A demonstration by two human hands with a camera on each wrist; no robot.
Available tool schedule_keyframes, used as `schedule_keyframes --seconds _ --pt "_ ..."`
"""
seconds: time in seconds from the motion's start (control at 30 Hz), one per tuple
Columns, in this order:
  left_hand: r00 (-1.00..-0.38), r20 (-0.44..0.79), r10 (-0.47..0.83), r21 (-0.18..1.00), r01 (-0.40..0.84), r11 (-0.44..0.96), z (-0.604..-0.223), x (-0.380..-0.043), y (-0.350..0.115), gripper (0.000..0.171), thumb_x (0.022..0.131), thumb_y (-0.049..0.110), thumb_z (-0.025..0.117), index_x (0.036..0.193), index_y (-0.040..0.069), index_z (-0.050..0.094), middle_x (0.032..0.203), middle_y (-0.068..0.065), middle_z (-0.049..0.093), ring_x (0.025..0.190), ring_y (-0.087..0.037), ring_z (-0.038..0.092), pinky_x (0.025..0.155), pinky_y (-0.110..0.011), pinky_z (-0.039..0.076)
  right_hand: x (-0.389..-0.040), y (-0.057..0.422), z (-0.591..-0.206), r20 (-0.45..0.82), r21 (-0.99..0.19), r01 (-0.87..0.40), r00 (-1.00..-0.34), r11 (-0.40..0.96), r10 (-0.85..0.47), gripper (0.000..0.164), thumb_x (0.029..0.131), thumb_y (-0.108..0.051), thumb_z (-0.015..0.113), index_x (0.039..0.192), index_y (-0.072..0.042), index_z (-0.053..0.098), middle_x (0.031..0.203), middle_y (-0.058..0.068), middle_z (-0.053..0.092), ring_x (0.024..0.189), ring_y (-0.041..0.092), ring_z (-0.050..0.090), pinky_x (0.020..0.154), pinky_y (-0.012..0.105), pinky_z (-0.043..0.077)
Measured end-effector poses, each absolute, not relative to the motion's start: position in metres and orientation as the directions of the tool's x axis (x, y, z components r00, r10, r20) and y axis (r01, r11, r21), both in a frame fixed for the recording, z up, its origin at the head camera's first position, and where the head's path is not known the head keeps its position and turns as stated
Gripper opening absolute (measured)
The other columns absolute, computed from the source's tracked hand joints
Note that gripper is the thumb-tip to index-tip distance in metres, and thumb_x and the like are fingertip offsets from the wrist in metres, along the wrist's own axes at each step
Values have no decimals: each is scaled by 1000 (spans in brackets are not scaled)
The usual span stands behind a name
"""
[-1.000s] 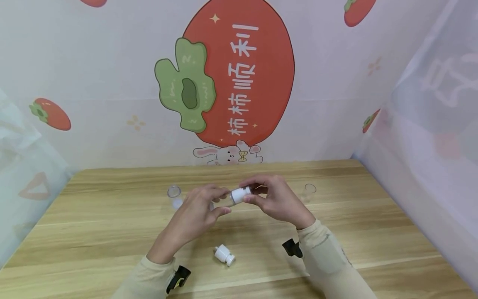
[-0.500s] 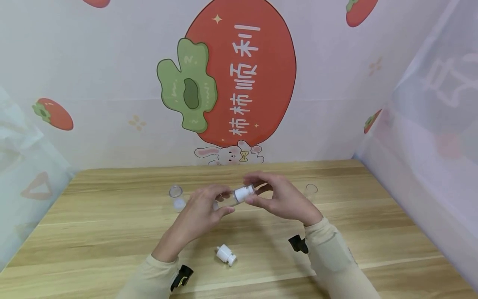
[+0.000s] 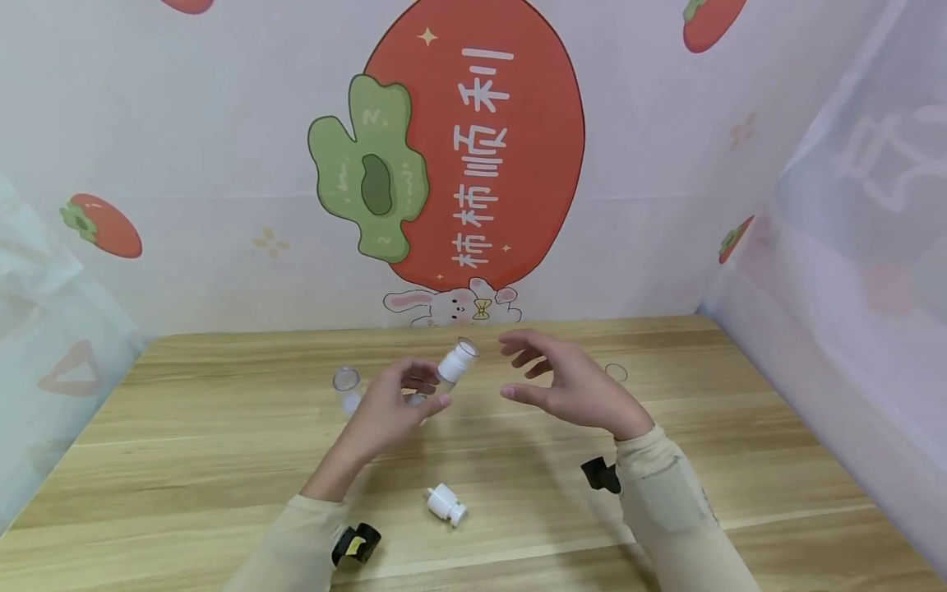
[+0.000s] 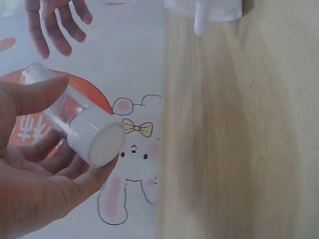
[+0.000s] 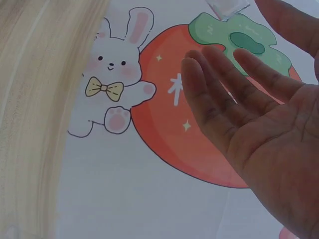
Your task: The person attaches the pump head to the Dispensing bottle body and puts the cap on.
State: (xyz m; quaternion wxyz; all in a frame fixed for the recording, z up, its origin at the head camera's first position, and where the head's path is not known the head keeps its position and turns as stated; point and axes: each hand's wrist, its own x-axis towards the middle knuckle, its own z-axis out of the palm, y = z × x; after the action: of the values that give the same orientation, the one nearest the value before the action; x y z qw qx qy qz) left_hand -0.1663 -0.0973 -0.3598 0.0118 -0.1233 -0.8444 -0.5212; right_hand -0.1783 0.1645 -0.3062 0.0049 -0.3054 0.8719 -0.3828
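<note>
My left hand (image 3: 390, 404) grips a small clear bottle with a white pump top (image 3: 456, 362) under a clear cover, tilted up to the right above the table. In the left wrist view, the thumb and curled fingers hold the clear bottle (image 4: 65, 110), and its white base (image 4: 103, 137) faces the camera. To the right of the bottle and apart from it, my right hand (image 3: 580, 386) hovers with loosely bent fingers and nothing between them. A separate white pump head (image 3: 447, 505) lies on its side on the table, nearer my body.
On the wooden table (image 3: 222, 493), a clear round cap (image 3: 345, 378) and a whitish disc-like piece (image 3: 351, 402) lie left of my left hand. A clear round-rimmed piece (image 3: 616, 372) stands beyond my right forearm. A printed backdrop (image 3: 222, 164) rises behind the table.
My right hand has let go of the bottle's pump end and moved to the right. The left hand has tilted the bottle more upright, and its clear-covered top now shows.
</note>
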Motion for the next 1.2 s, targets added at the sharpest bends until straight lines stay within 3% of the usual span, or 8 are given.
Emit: schedule_keyframes --seconds 0.23,0.77,1.2 --pt "-987 131 97 920 157 359 -367 -171 -100 42 89 6 78 125 -3 59 114 -16 66 108 -29 64 95 -46 53 -178 165 -306 203 -668 -522 -813 530 -545 60 88 -17 81 141 -9 54 126 4 64 108 19 64 95 41 52" --pt "-999 41 22 964 46 263 -378 -176 -101 46 88 -3 76 126 -9 51 128 -29 59 120 -43 61 100 -46 50 -175 165 -306 130 -654 -508 -806 561 -577 60 89 -23 80 142 -11 55 126 1 64 109 19 63 90 40 54" --pt "-1000 4 -24 973 -2 229 -387 -181 -104 50 87 -8 74 129 -11 46 132 -31 54 125 -45 56 104 -47 47 -175 161 -308 76 -611 -532 -777 586 -625 45 89 -23 80 129 -12 64 117 -3 67 105 16 64 89 39 55"
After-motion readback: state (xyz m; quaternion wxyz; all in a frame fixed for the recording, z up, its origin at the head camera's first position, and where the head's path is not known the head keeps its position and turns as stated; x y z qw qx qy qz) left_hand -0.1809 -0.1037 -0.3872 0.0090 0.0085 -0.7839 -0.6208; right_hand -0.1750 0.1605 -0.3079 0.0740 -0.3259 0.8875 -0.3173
